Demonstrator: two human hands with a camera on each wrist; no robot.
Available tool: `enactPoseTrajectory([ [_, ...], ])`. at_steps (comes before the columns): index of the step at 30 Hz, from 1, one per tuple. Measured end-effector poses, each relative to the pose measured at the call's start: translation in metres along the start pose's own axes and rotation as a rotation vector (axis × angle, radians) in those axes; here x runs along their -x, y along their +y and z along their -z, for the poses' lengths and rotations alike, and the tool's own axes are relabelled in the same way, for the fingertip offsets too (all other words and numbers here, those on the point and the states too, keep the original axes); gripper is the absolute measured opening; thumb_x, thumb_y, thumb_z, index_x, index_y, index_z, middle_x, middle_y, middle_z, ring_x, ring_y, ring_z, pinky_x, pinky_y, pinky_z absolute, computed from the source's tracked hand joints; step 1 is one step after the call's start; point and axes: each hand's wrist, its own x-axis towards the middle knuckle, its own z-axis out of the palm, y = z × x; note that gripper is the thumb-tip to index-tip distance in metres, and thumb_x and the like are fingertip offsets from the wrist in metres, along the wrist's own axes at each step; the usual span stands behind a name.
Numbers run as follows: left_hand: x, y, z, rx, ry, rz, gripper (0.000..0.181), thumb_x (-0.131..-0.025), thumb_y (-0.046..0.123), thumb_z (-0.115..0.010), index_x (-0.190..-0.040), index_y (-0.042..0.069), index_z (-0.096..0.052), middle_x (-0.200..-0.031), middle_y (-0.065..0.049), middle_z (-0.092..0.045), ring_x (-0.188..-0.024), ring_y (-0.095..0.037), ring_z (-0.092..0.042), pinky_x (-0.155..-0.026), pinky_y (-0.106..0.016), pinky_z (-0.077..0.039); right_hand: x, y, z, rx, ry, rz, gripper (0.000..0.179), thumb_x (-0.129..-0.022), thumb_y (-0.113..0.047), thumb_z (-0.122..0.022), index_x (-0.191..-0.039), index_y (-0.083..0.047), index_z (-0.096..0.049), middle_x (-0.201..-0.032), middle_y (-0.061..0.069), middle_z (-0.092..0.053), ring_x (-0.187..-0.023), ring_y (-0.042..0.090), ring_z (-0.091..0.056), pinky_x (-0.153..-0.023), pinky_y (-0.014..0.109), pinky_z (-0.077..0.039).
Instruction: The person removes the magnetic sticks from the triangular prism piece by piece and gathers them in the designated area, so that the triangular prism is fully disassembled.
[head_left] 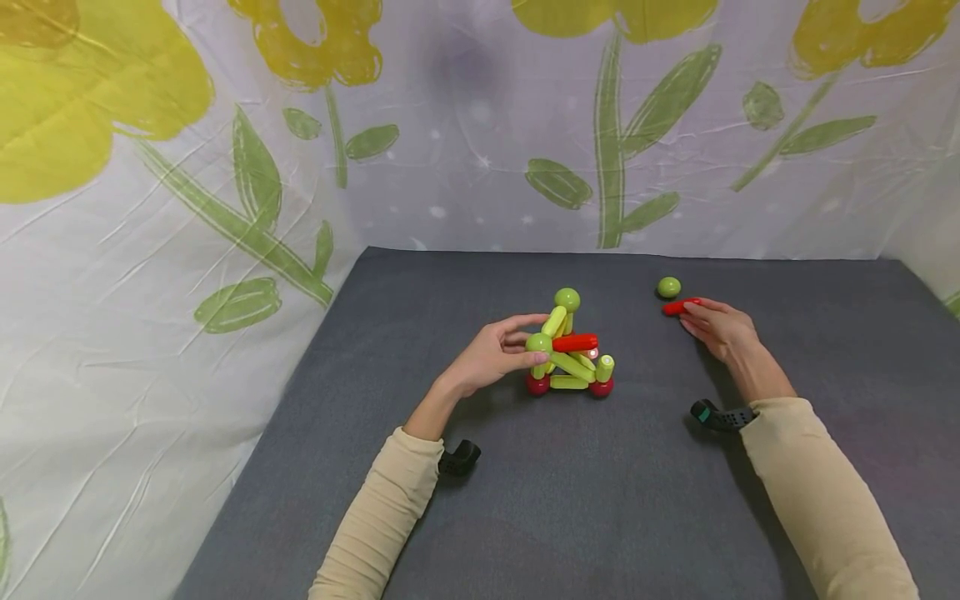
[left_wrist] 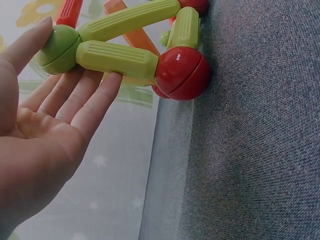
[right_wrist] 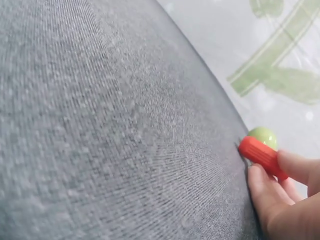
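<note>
A small frame of magnetic building rods and balls stands on the table, with green rods [head_left: 570,382], a red rod [head_left: 576,342] jutting sideways and red balls [left_wrist: 183,73] at its base. My left hand [head_left: 491,357] holds it by the green ball [left_wrist: 60,49] at an upper corner, thumb on the ball and fingertips under the adjoining rod. Another green ball [head_left: 567,299] tops the frame. To the right, my right hand [head_left: 722,329] pinches a loose red rod [right_wrist: 261,154] between thumb and fingers, low over the table. A loose green ball [head_left: 669,287] lies just beyond that rod.
The dark grey cloth-covered table [head_left: 570,517] reaches back to a pale curtain [head_left: 465,167] printed with yellow flowers. Each wrist wears a black band [head_left: 722,415]. One short green rod [head_left: 604,367] points up from the frame's front right ball.
</note>
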Motion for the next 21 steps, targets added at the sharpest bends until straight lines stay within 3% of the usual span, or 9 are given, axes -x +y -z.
enactPoseTrajectory([
  [9, 0.000, -0.001, -0.001, -0.003, 0.004, -0.001, 0.059, -0.089, 0.010, -0.069, -0.142, 0.012, -0.045, -0.122, -0.012, -0.061, -0.105, -0.021, -0.062, -0.088, -0.034, -0.049, -0.006, -0.002, -0.002, 0.094, 0.134, 0.012, 0.068, -0.085, 0.002, -0.068, -0.145, -0.004, -0.037, -0.067, -0.006, -0.062, -0.062, 0.007, -0.065, -0.069, 0.024, -0.054],
  [16, 0.000, -0.002, 0.000, 0.004, -0.005, -0.014, 0.060, -0.089, 0.008, -0.069, -0.143, 0.010, -0.044, -0.118, -0.014, -0.062, -0.103, -0.022, -0.062, -0.088, -0.034, -0.049, -0.010, -0.006, 0.000, 0.164, 0.182, -0.022, 0.058, -0.091, -0.002, -0.062, -0.144, -0.003, -0.038, -0.056, -0.001, -0.063, -0.057, 0.009, -0.066, -0.064, 0.024, -0.055],
  [21, 0.000, -0.001, 0.000, 0.005, -0.003, -0.016, 0.060, -0.089, 0.009, -0.069, -0.143, 0.010, -0.043, -0.118, -0.013, -0.063, -0.102, -0.021, -0.062, -0.088, -0.034, -0.049, -0.012, -0.009, 0.001, 0.161, 0.186, -0.043, 0.046, -0.091, -0.004, -0.063, -0.133, -0.005, -0.045, -0.057, 0.001, -0.064, -0.058, 0.010, -0.067, -0.065, 0.024, -0.055],
])
